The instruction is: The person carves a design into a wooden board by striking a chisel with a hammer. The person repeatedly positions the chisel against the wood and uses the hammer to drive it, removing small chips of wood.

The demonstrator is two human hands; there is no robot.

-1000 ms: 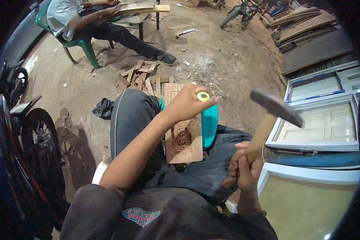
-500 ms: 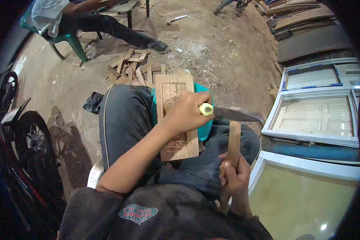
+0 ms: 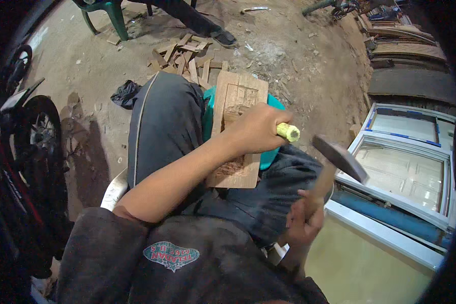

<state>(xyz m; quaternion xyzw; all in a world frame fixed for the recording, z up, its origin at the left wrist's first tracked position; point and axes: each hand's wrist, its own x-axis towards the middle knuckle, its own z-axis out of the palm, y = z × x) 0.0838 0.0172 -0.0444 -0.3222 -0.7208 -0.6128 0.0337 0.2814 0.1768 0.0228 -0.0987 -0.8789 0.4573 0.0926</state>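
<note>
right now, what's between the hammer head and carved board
In the head view, mainly the left hand, gripping a yellow handle, with something teal and dark trousers below.

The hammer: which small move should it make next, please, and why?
Probably a light tap of the hammer on the end of the yellow handle. The left hand grips that handle over the carved board, its end exposed; the right hand holds the hammer with its head apart from it. The tool's other end is hidden.
</note>
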